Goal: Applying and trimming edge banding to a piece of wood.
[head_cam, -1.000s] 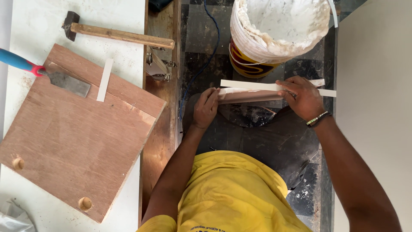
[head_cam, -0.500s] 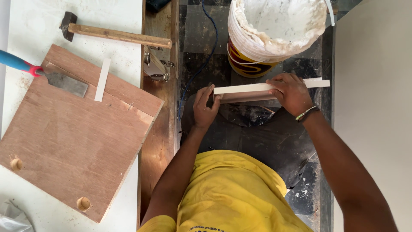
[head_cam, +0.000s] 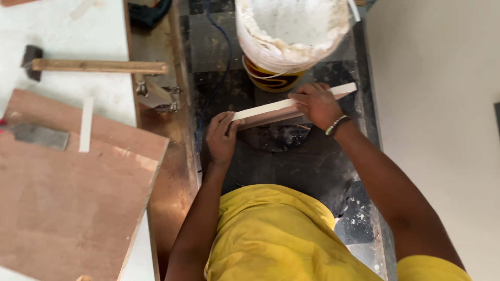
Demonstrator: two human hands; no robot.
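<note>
**Two hands on one narrow board, beside a workbench**

Leftmost, on the white workbench [head_cam: 104,41], lies one hammer [head_cam: 94,66] with its wooden handle running left to right and its dark head at the left end. Below it sits one large plywood sheet [head_cam: 73,192], and on that sheet rest one thin pale strip [head_cam: 85,125], standing nearly upright in the view, and one flat metal blade [head_cam: 39,136] with only a sliver of its handle showing at the frame edge. At the bench's right rim there is one small metal clamp [head_cam: 156,96].

Further right, over the dark floor [head_cam: 291,166], the left hand [head_cam: 223,138] presses against the near end of one narrow wooden board [head_cam: 271,110]. Its fingers are held together and lie nearly straight, with the thumb on the board's end; whether they wrap around it I cannot tell. The board has a pale edge strip along its top. Its long axis runs left to right, rising slightly toward the right, so the far end points to the upper right.

Next, the right hand [head_cam: 317,104] lies on the board past its middle, fingers curled over the top edge and gripping it. One beaded bracelet [head_cam: 336,125] circles that wrist.

Behind the board stands one white bucket [head_cam: 289,39], crusted with pale paste, just beyond the right hand.
</note>
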